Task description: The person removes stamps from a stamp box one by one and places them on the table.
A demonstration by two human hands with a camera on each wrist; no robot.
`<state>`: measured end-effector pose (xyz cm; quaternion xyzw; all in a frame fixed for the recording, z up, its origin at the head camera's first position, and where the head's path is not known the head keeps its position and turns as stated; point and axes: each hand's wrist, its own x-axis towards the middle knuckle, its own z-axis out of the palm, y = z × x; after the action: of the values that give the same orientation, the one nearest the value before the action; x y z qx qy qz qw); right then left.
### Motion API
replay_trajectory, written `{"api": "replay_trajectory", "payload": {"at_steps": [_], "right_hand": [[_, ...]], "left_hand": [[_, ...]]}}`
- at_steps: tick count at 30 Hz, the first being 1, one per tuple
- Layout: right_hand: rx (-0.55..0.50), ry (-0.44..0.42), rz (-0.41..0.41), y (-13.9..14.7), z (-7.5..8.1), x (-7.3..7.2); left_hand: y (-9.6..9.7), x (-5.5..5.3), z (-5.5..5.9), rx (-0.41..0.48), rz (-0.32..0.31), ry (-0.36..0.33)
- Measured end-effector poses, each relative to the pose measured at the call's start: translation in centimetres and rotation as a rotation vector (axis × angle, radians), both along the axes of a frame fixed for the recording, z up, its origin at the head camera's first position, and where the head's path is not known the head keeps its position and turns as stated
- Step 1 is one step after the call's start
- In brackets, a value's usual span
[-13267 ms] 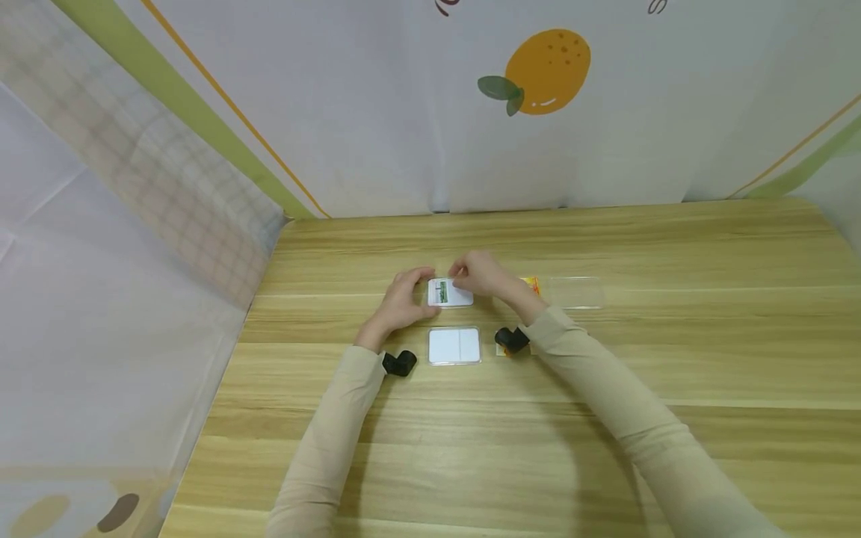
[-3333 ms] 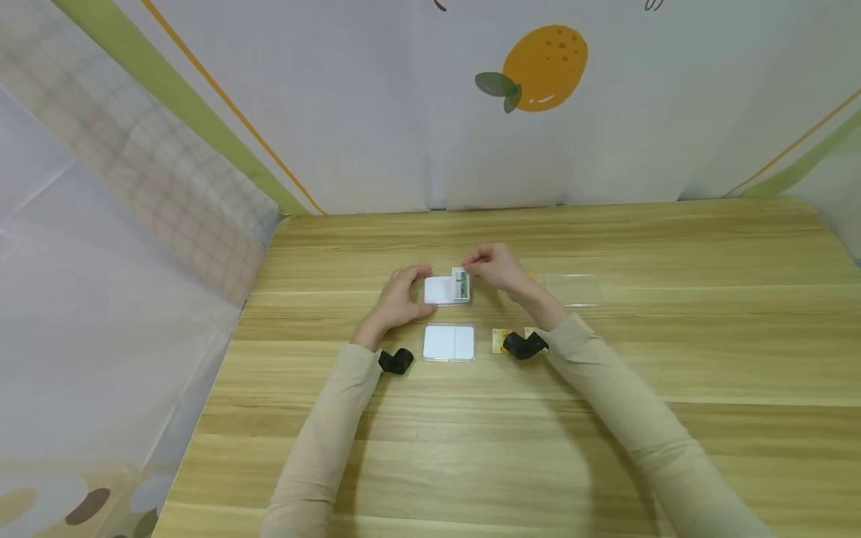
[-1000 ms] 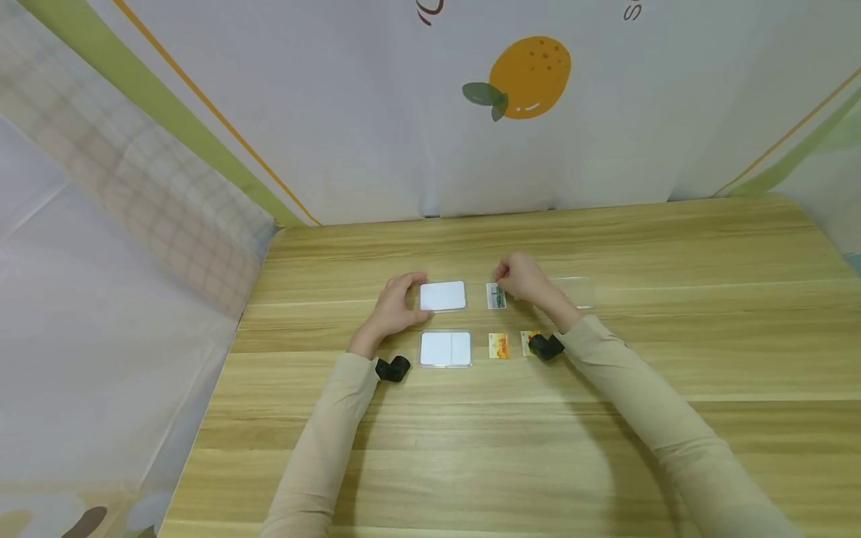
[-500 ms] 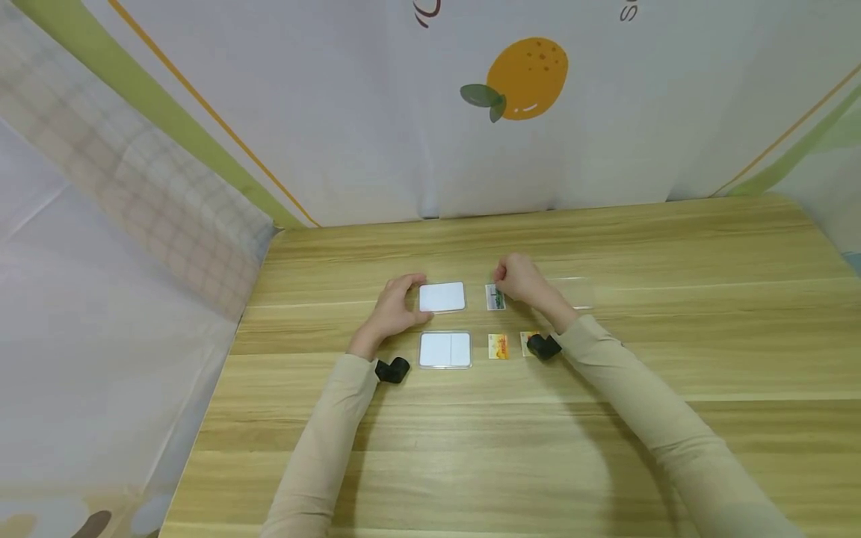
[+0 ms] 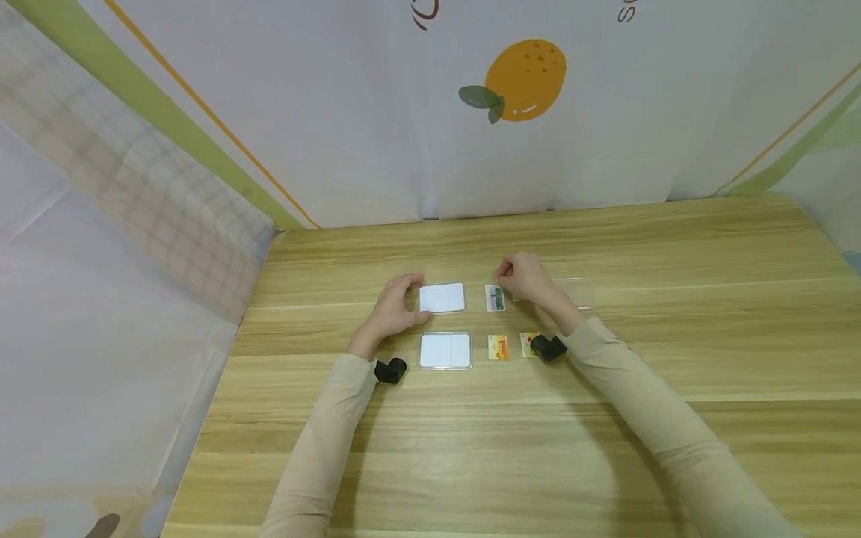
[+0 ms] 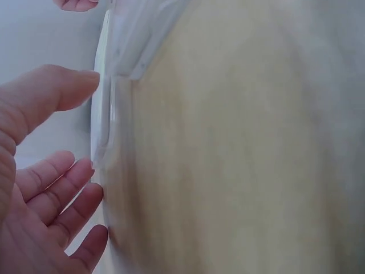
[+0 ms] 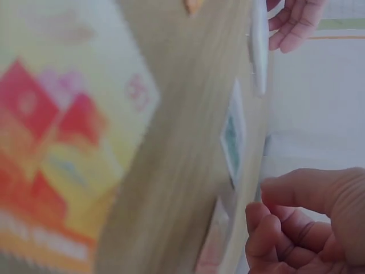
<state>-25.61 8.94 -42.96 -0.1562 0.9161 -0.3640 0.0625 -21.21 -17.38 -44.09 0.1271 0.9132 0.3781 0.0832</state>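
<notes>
In the head view my left hand (image 5: 394,309) spans the left end of a white card in a clear plastic case (image 5: 442,298), thumb at the near edge and fingers at the far corner. A postage stamp with a green picture (image 5: 495,298) lies flat on the table right of that case. My right hand (image 5: 528,279) is just beyond the stamp, fingers curled and thumb against the index finger, with nothing seen between them. Partly beneath the right hand lies a pinkish stamp (image 7: 214,240), seen in the right wrist view.
A second cased white card (image 5: 445,351), marked by a dividing line, lies nearer. Right of it are an orange-yellow stamp (image 5: 498,347) and another stamp (image 5: 527,344), partly behind the black wrist camera (image 5: 548,347). A clear plastic cover (image 5: 582,293) lies beyond the right forearm.
The green stamp, earlier on the upper white card, was carried right and laid on the table. The right hand has let go and shifted slightly right. The left hand stays at the case.
</notes>
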Motion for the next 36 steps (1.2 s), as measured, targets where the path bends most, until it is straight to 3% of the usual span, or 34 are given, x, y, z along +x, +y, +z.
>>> {"api": "replay_trajectory", "payload": {"at_steps": [10,18,36], "right_hand": [[-0.043,0.014,-0.009,0.9,0.9,0.4],[-0.029,-0.003,-0.026,1.9,1.1,0.7],[-0.08,0.003,-0.027,3.9,1.7,1.6]], "left_hand": [[0.8,-0.2,1.0,0.007,-0.046,0.096],[2.1,-0.2,1.8,0.006,-0.058,0.094],[4.1,-0.3,2.1,0.022,-0.087,0.11]]}}
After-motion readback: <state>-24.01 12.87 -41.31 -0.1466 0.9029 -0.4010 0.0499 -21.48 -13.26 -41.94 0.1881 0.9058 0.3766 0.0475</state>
